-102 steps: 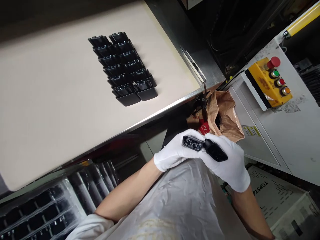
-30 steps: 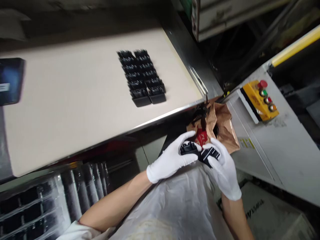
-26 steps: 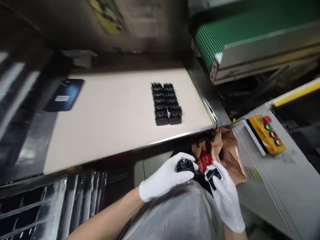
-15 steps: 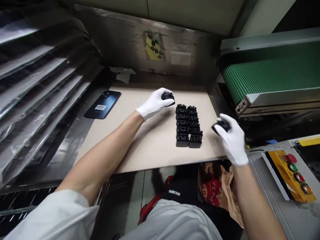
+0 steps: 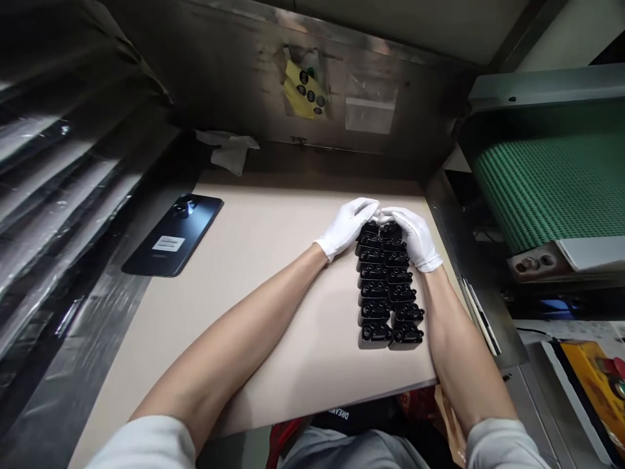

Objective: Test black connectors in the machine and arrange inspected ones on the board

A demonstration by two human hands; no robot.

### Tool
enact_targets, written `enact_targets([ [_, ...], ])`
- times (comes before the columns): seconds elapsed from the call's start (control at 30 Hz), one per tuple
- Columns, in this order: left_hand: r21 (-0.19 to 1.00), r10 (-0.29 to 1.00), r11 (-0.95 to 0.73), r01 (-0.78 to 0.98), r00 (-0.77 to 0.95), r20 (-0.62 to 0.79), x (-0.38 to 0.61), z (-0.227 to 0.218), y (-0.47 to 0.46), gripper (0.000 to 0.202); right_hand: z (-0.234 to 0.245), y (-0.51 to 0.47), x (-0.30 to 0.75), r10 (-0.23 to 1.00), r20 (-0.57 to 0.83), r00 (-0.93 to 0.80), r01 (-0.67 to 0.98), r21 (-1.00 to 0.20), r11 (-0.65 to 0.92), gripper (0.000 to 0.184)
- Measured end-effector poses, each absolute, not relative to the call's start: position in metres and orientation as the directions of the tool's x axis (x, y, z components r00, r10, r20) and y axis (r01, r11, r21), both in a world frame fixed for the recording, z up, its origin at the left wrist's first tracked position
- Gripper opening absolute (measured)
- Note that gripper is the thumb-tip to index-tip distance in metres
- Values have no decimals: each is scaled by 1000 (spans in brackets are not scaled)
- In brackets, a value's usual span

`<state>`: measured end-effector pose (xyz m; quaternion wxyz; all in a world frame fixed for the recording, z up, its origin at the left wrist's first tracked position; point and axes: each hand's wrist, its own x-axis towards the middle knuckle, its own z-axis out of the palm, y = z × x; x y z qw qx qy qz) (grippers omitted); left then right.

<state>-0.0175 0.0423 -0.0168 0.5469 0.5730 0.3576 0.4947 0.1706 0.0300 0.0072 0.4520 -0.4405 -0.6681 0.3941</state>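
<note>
Here on my feed, both hands are down on the board! The white-gloved left hand (image 5: 347, 228) and right hand (image 5: 413, 238) sit side by side at the far end of the black plastic parts (image 5: 385, 290), with their fingertips (image 5: 374, 205) meeting just above the top of the double row. Both hands are cupped and closed in over the end parts, touching them, but I can't tell from here whether either one has real hold of anything.

The parts stand packed in two tight columns, running toward me across the beige board (image 5: 283, 260), and the forearms lie on either side of them. Out to the left, well apart, a dark phone (image 5: 173, 238) lies back up with a white label showing. Beyond the board, a crumpled tissue (image 5: 229, 151) sits at the wall, with a yellow note (image 5: 303, 91) stuck above it. On the right I've got the green conveyor (image 5: 541, 189), and the yellow control box (image 5: 590, 384) is at the lower corner of my view.
</note>
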Motion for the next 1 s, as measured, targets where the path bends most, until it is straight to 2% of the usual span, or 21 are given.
enact_targets([
  [0.27, 985, 984, -130, -113, 105, 142, -6, -17, 31, 28, 1, 28, 179, 971, 197, -139, 179, -959, 220, 42],
  [0.47, 984, 990, -119, -133, 59, 128, -1, -17, 29, 32, 3, 27, 180, 985, 121, -120, 120, -983, 136, 43],
  [0.73, 977, 977, -211, -14, 16, 211, 0, -17, 27, 39, -4, 29, 177, 977, 190, -99, 58, -979, 196, 42],
  [0.83, 971, 974, -225, -85, 19, 227, 0, -22, 36, 42, -7, 31, 176, 976, 202, -86, 57, -977, 207, 47],
  [1.0, 944, 983, -174, -281, 9, 184, 3, -31, 53, 49, -16, 41, 179, 983, 180, -46, 87, -979, 184, 67],
])
